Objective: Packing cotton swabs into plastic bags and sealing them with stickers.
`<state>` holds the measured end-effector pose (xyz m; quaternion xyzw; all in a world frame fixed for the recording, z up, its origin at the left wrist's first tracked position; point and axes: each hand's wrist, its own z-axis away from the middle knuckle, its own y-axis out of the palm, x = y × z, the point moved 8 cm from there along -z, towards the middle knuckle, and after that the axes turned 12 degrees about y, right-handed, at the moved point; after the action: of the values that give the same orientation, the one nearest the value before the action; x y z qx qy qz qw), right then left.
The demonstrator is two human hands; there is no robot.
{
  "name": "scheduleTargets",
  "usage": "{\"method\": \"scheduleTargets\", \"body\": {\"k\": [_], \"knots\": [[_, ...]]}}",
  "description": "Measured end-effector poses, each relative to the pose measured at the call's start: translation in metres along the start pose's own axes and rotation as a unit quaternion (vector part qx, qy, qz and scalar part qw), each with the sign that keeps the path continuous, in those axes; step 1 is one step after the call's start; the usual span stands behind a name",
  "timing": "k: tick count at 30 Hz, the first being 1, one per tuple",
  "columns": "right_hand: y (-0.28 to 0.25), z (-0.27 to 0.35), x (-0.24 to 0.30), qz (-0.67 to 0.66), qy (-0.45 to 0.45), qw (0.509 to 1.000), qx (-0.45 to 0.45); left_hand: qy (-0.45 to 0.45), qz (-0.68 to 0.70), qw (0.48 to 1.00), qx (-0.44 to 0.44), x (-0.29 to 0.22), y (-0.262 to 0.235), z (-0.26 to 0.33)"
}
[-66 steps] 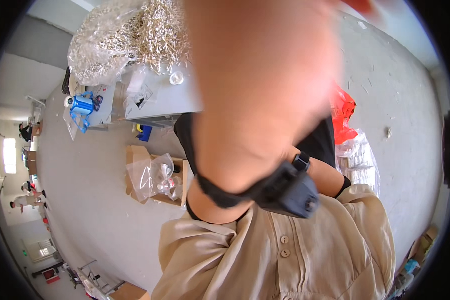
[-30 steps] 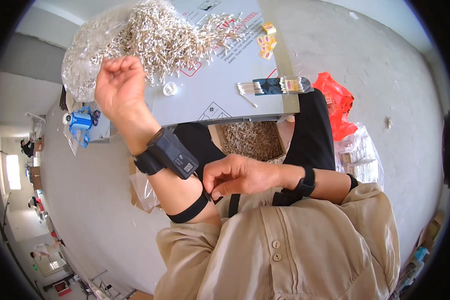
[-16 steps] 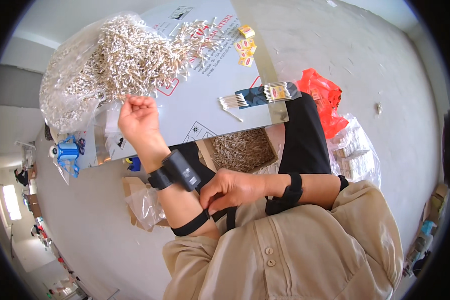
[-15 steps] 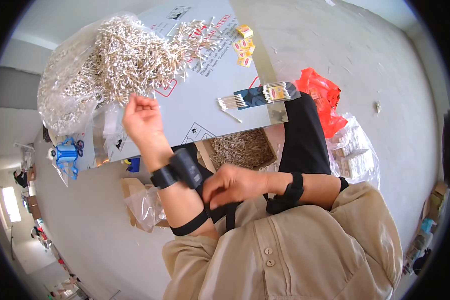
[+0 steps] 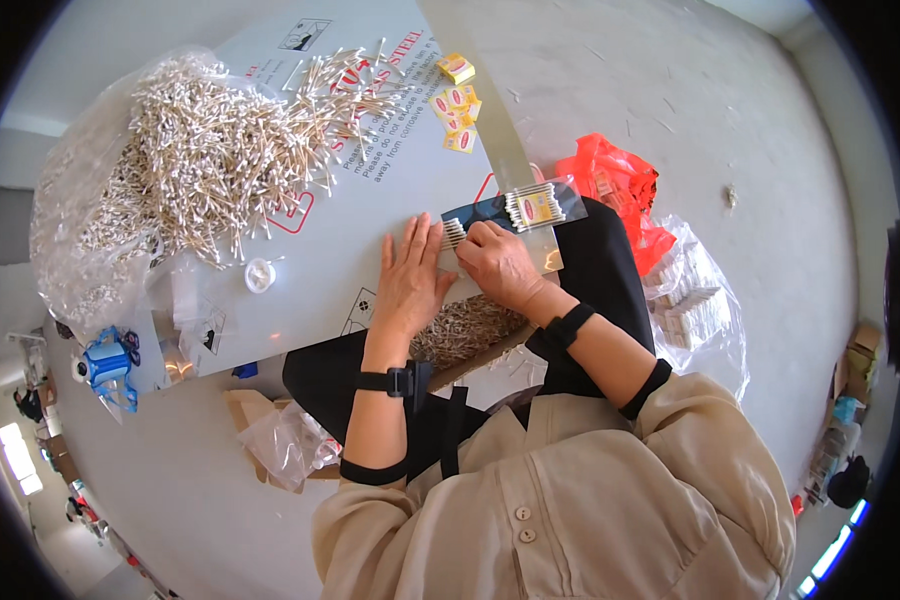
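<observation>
1. Two hands at work, both yours. Your left hand [image 5: 410, 280] lies flat, fingers spread, on the grey board [image 5: 370, 210], fingertips touching a small row of cotton swabs [image 5: 454, 233].
2. Your right hand [image 5: 498, 262] is curled over the near end of that same row; whether it pinches the swabs or merely presses them, you cannot tell from here.
3. One row of swabs in hand, at the board's near right edge, against a dark strip [image 5: 475, 212].
4. One finished clear packet of swabs [image 5: 533, 206], with a yellow label, just beyond your right hand.
5. One large heap of loose swabs [image 5: 210, 160], spilling from a clear bag [image 5: 70, 230]; too many to count.
6. About five small yellow labels [image 5: 454, 100], far side of the board.
7. One white round cap [image 5: 259, 274], left of your left hand.
8. One red plastic bag [image 5: 615, 190] and one clear bag of small boxes [image 5: 695, 310], on the floor to your right.
9. One box of loose swabs [image 5: 467, 325] below the board's edge.
10. Risk: the row sits near the board's edge; a sideways push would likely scatter it or tip swabs off.
11. Risk: uneven pressure between your hands could skew the row.
</observation>
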<state>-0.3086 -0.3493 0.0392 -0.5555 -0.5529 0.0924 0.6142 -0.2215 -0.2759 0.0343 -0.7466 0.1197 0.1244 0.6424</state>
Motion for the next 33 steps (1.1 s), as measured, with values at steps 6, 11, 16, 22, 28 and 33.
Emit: {"method": "scheduleTargets", "body": {"k": [6, 11, 16, 22, 28, 33], "knots": [[-0.015, -0.010, -0.016, -0.149, 0.108, 0.980, -0.072, -0.012, -0.025, 0.997, -0.069, -0.002, 0.006, -0.001], [-0.012, -0.013, -0.028, -0.324, 0.195, 0.920, -0.101, -0.025, -0.014, 0.990, -0.140, 0.000, 0.008, -0.009], [0.006, -0.020, -0.030, -0.411, 0.206, 0.883, -0.096, -0.141, 0.204, 0.910, -0.333, 0.022, -0.003, 0.002], [0.016, -0.020, -0.027, -0.430, 0.196, 0.876, -0.101, -0.154, 0.284, 0.889, -0.324, 0.015, 0.012, -0.018], [-0.012, -0.019, -0.035, -0.267, 0.169, 0.944, -0.093, -0.191, 0.181, 0.891, -0.370, 0.074, -0.016, -0.019], [-0.004, -0.023, -0.024, -0.220, 0.138, 0.963, -0.066, -0.164, -0.073, 0.945, -0.273, 0.139, -0.062, -0.080]]}}
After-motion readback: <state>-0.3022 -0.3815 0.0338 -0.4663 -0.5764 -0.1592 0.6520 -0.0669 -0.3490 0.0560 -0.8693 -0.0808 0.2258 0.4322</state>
